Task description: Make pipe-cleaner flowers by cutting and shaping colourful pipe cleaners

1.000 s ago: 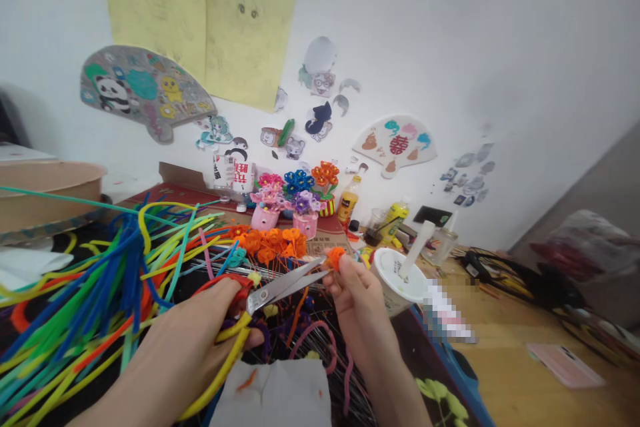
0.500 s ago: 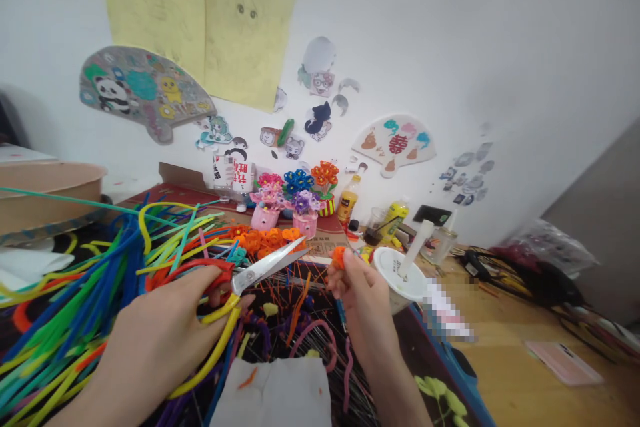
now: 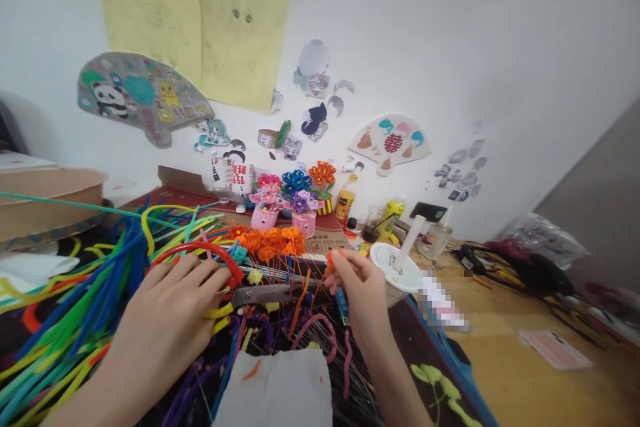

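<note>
My left hand [image 3: 175,313] is palm-down over the scissors [image 3: 270,293], its curled fingers on their red and yellow handle. The blades point right, low over the clutter, and look closed. My right hand [image 3: 361,283] pinches a small orange chenille-stem flower [image 3: 331,261] between thumb and fingers; part of it is hidden by them. Just left of it lies a cluster of similar orange flowers [image 3: 273,242] with thin stems. Below my hands are a loose orange chenille stem [image 3: 300,307], a pink curled one [image 3: 325,327] and a white paper sheet [image 3: 275,390] with orange scraps.
A heap of coloured chenille stems [image 3: 65,340] fills the left side. Behind stand small potted chenille flowers [image 3: 304,213] and bottles [image 3: 346,199]. A white-lidded cup [image 3: 395,267] is close to my right hand. A pink phone [image 3: 555,349] lies at right on the wooden table [image 3: 525,400].
My left hand has turned palm-down and lowered the scissors, whose raised, parted blades now lie low and together. My right hand stays nearly in place with the orange flower.
</note>
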